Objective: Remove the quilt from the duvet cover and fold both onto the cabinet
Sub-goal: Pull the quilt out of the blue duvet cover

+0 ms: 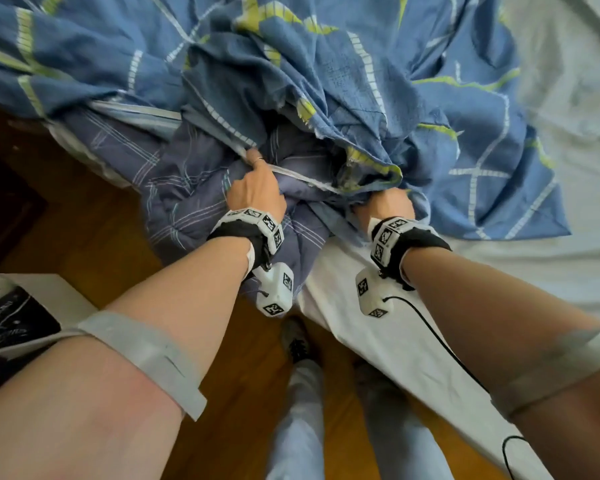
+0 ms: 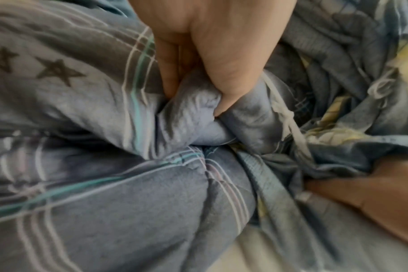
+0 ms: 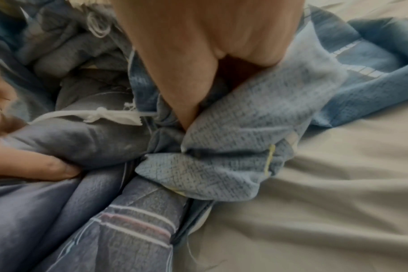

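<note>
The blue duvet cover (image 1: 326,64) with white and yellow-green lines lies bunched across the bed. From its opening comes the grey-purple quilt (image 1: 187,188) with thin striped lines, which hangs over the bed's edge. My left hand (image 1: 257,188) grips a fold of the quilt (image 2: 193,110) between fingers and thumb. My right hand (image 1: 385,202) holds the rim of the cover's opening (image 3: 221,147), thumb pressed into the cloth. A knotted white tie string (image 3: 100,114) runs between the two hands.
A pale sheet (image 1: 551,271) covers the mattress to the right. Wooden floor (image 1: 84,220) lies left of the bed, with a white box (image 1: 32,306) holding a dark item at the lower left. My feet (image 1: 295,341) stand at the bed's edge.
</note>
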The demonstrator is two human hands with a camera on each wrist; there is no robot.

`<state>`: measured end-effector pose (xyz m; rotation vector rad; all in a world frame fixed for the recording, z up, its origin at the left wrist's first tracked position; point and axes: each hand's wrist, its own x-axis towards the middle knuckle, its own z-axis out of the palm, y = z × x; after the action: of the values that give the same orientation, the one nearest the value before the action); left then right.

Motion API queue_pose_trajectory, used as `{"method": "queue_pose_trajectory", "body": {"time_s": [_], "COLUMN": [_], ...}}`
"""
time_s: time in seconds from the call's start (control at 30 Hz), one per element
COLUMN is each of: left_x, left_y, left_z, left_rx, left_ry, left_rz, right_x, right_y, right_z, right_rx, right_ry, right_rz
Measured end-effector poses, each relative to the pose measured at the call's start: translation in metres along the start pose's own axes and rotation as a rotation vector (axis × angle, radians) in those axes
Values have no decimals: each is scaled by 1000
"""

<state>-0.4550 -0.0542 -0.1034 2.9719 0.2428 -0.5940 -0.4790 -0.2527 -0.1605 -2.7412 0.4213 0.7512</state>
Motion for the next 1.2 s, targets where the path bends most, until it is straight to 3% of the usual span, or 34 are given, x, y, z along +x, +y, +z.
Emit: {"method": "queue_pose_trajectory", "body": {"time_s": [0.13,0.23,0.37,0.5,0.63,0.77,0.87,0.93,1.07,1.2], "left_x": [-25,-40,-58,-80,-74,-49,-37,-35,-22,-8], "left_y": [-30,-57,-98,-124,-84,-38,4,30,61,50], "left_z": [-24,-49,-76,-72,-48,-49,-54,-52,-44,-35], "left_rx": [62,97,113,184,25,140,291,270,-244,-216], "left_ry": [126,60,100,20,-127,96,108,36,-268,-241], "left_rz": [47,-4,-138,-230,-200,111,290,242,-126,-99], "right_x": [-7,-13,-22,-22,-34,-48,-50,-48,-42,-33], "right_y": [9,17,40,52,34,26,23,22,15,1], "right_z": [-33,-63,-108,-135,-113,-85,-77,-80,-88,-83], "right_rx": [133,124,62,120,216,293,253,258,364,590], "right_ry": [104,178,262,303,219,192,283,360,449,240], "right_rz": [127,151,158,206,203,234,214,187,110,85]}}
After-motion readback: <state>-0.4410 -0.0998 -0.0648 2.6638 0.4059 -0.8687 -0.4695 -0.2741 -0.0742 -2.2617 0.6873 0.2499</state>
